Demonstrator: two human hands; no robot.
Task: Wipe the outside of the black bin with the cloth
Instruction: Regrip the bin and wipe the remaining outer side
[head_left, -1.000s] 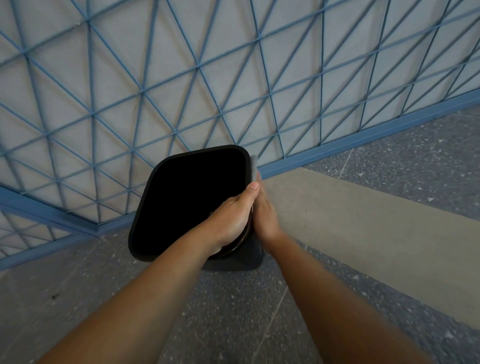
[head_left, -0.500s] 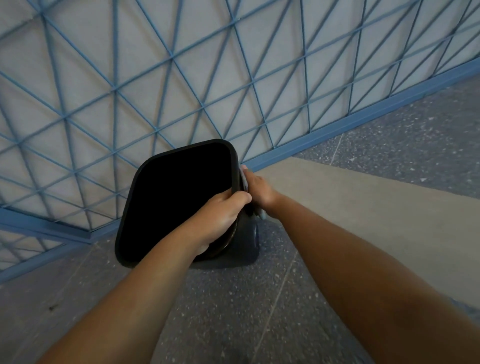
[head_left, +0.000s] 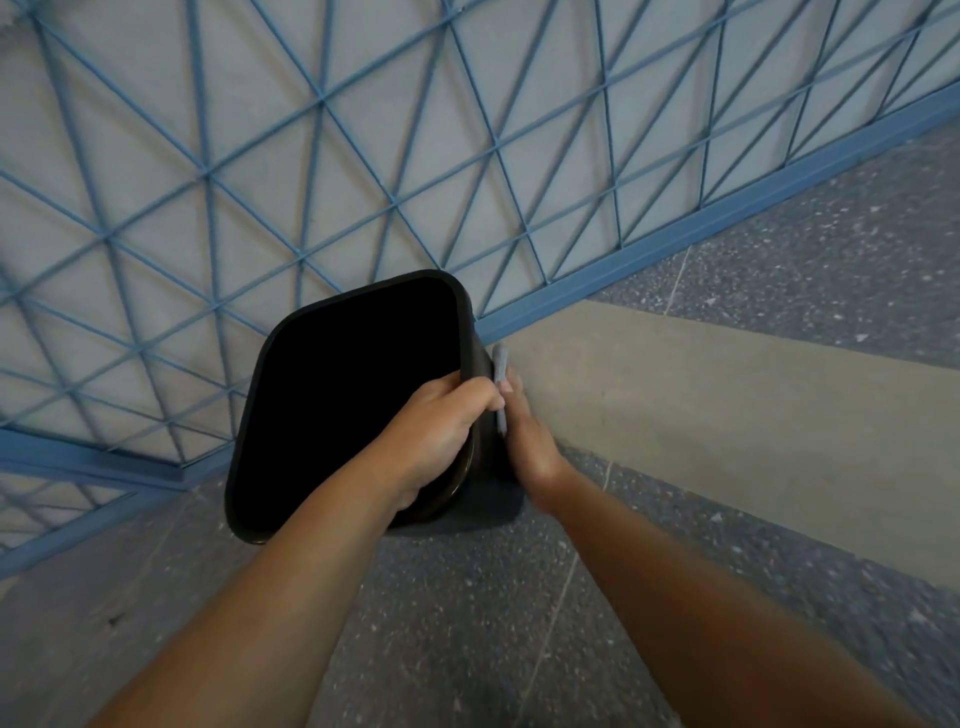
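cloth mostly behind right hand

This looks like a corridor or landing in a public or institutional building: a speckled grey terrazzo floor with thin joint lines, a plain beige band across it, and a blue-painted metal lattice railing along the edge.

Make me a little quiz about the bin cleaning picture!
1. True or false: the left hand grips the bin rim.
2. Which hand presses the cloth to the bin's outer side? A) left B) right
3. Fill in: the bin stands on the ____, near a blue grid wall.

Key: 1 true; 2 B; 3 floor.
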